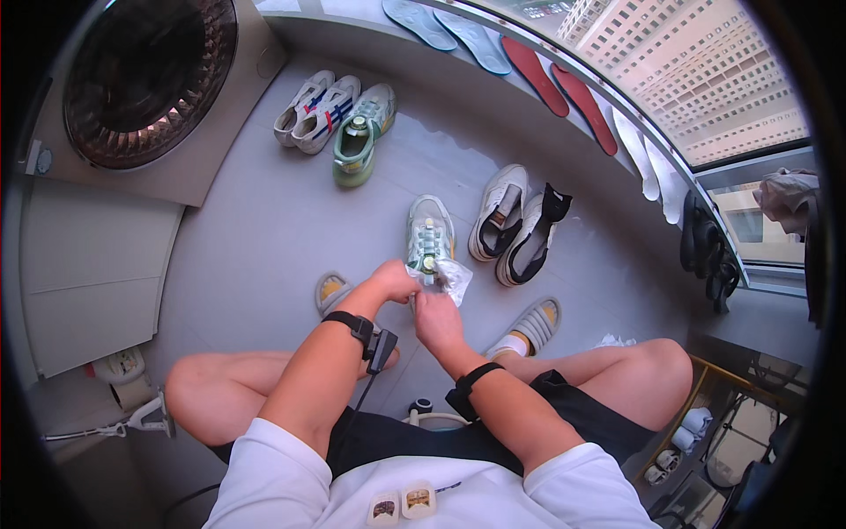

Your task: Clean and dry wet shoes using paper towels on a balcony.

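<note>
In front of me on the floor stands a white and green sneaker (430,228), its toe pointing away. White tissue (454,281) is bunched around its heel opening and hides much of it. My left hand (394,281) is closed on the left edge of the tissue, its fingertips mostly hidden. Close beside it, my right hand (439,321) is closed at the lower part of the tissue, behind the heel. The matching sneaker (363,132) stands farther off, left of centre.
To the right are white shoes with black linings (500,211). White striped shoes (324,112) stand at the far left, near a front-loading washing machine (152,86). Several insoles (535,76) lie along the window ledge. Grey slides (538,324) are on my feet. Crumpled tissue (615,341) lies beyond my right knee.
</note>
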### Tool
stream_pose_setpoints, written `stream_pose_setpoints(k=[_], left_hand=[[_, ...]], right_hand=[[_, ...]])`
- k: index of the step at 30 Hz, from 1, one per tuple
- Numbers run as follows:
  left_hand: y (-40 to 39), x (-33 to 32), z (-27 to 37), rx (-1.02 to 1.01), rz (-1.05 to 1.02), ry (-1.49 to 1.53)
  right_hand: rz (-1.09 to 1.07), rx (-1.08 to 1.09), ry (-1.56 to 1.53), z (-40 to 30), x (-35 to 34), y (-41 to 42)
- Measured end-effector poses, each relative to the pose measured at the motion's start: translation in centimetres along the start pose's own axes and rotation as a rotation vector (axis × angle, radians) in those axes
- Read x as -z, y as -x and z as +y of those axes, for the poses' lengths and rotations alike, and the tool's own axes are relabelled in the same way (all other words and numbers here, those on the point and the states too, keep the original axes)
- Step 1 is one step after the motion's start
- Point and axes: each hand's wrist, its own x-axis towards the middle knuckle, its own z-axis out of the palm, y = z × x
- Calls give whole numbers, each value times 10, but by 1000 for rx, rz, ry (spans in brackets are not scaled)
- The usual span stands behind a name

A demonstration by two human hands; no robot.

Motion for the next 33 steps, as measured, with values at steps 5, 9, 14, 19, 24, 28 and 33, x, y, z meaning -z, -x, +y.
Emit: stream_pose_setpoints(k=[5, 9, 14, 19, 24, 28, 33], left_hand=[[34, -1, 34, 334, 128, 943], [36, -16, 41, 330, 226, 964], [32, -33, 45, 304, 176, 1173], [33, -46, 63, 252, 250, 1439], [26, -48, 48, 133, 184, 1562], [28, -37, 43, 69, 192, 1591], [28, -30, 28, 70, 161, 1657]], right_hand=[[330, -186, -266, -6, 48, -6], [377, -335, -374, -12, 39, -11], [345, -488, -409, -2, 14, -12], [145, -607, -710, 16, -4, -17], [69, -679, -767, 14, 8, -18], [156, -638, -726, 31, 0, -24], [144, -755, -1030, 67, -21, -28]])
